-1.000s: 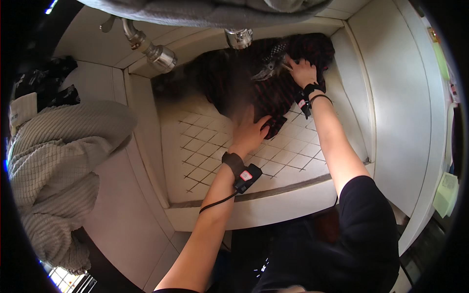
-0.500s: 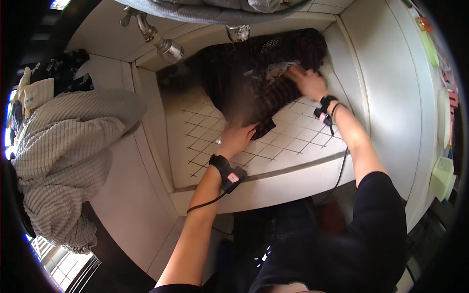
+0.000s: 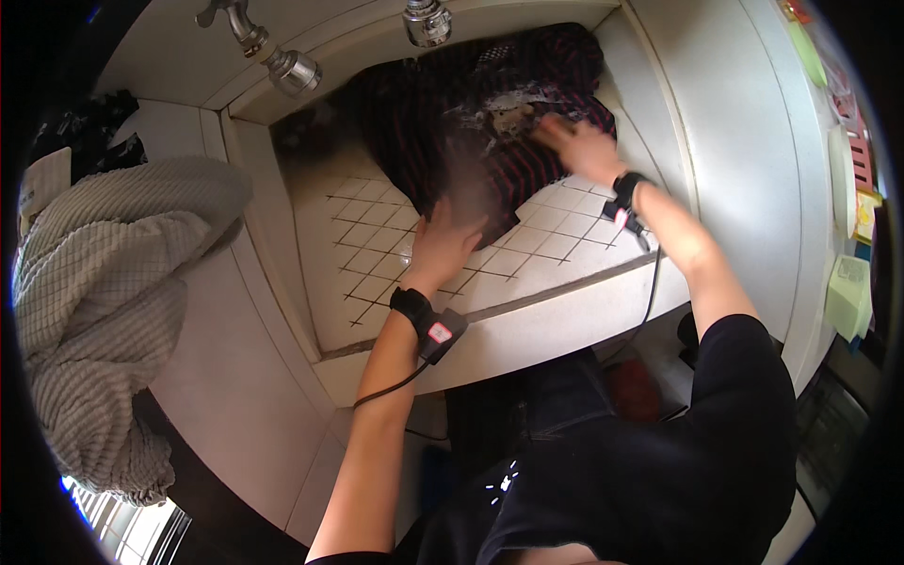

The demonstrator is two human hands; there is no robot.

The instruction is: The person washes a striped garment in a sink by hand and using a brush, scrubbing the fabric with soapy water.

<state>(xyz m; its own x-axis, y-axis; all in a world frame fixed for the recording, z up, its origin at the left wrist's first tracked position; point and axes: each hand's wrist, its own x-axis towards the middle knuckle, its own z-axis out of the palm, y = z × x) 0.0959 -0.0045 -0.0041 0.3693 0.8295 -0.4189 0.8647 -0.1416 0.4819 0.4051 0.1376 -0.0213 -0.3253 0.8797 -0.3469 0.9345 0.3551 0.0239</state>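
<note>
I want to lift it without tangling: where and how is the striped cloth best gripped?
Pinch the striped cloth at its near corner, probably best from the near side, just right of the left hand: it juts over the grooved white sink surface, while the far side looks bunched.

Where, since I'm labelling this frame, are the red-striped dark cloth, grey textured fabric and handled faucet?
Red-striped dark cloth [image 3: 524, 169], head view: striped front part.
Grey textured fabric [image 3: 113, 306], head view: middle folds.
Handled faucet [image 3: 254, 42], head view: metal body.
</note>
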